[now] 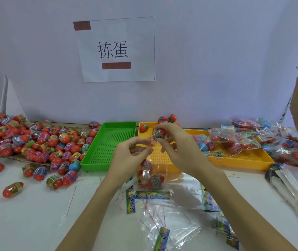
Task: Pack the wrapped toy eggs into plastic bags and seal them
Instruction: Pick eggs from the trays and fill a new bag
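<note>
A red toy egg in a printed wrapper (160, 133) is pinched by the curled fingers of the right hand (176, 144) above the yellow perforated plastic tray (239, 160). The mouth of a clear plastic bag (151, 175), already loaded with wrapped eggs, is held pinched by the left hand (129, 154) just below. Loose wrapped eggs (35, 142) are heaped at left, beside a green perforated tray (106, 145).

Only one view is given, taken from a wide-angle camera worn on the head and aimed forward and slightly down. The white tabletop (26, 214) fills the lower half of the frame at close range, both forearms entering from the bottom edge. The pale back wall (217, 60) fills the upper half, its lines bent by the lens.
</note>
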A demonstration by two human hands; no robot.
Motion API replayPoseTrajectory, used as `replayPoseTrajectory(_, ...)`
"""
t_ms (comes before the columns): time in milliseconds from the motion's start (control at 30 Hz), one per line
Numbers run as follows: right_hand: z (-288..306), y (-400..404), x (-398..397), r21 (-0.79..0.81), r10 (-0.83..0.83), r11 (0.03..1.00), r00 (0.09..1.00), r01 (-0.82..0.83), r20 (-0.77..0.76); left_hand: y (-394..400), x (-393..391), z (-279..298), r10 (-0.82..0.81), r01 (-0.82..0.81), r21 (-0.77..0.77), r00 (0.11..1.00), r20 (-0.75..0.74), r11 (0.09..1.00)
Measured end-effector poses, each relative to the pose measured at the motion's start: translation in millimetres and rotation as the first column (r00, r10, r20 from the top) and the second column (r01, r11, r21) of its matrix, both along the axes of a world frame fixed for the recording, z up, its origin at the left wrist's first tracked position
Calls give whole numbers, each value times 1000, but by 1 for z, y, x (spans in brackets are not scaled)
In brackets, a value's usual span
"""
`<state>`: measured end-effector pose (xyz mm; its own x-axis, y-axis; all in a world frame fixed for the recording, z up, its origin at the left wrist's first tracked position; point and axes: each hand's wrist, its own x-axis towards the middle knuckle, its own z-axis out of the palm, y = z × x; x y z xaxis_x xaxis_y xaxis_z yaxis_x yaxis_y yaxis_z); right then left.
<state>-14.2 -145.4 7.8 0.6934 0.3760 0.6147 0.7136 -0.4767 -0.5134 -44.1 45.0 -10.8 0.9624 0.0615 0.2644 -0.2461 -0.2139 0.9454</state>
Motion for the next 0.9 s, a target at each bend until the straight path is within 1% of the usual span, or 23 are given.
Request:
replayPoseTrajectory(67, 3, 0, -2, 66, 26, 998, 999, -24, -23, -1, 0, 1, 4, -3, -20, 1000, 16, 1000)
replayPoseTrajectory(133, 7, 0, -5, 136, 66, 989, 994, -54, -84, -3, -2, 2, -3, 5, -43, 1000, 28, 999)
replayPoseTrajectory(200, 10, 0, -7, 200, 114, 976, 983, -84, -146, -4, -2, 2, -12, 12, -62, 1000, 8, 998)
replayPoseTrajectory(300, 13, -2, -9, 230, 153, 966, 978, -118, -140, -4, -2, 3, -32, 28, -112, 999, -42, 993)
replayPoseTrajectory(367, 14, -4, -8, 171, 128, 979, 986, -109, -103, -3, -2, 4, -56, 50, -136, 998, -38, 989)
replayPoseTrajectory(433, 13, -4, -7, 71, 83, 994, 996, -80, -42, -4, -3, 6, -60, 57, -126, 998, -16, 990)
replayPoseTrajectory(500, 10, -3, -5, -24, 47, 999, 999, -48, -4, -6, -5, 6, -30, 31, -65, 999, 21, 997)
replayPoseTrajectory(667, 6, -6, 0, -204, 9, 979, 1000, -6, 16, -9, -10, 6, 16, -22, 48, 991, 130, 999)
replayPoseTrajectory(767, 5, -5, -1, -230, 1, 973, 1000, -1, 0, -9, -11, 8, 9, -16, 44, 987, 161, 999)
replayPoseTrajectory(900, 5, -2, -2, -158, -1, 987, 999, -6, -41, -9, -10, 9, -38, 46, -77, 993, 112, 996)
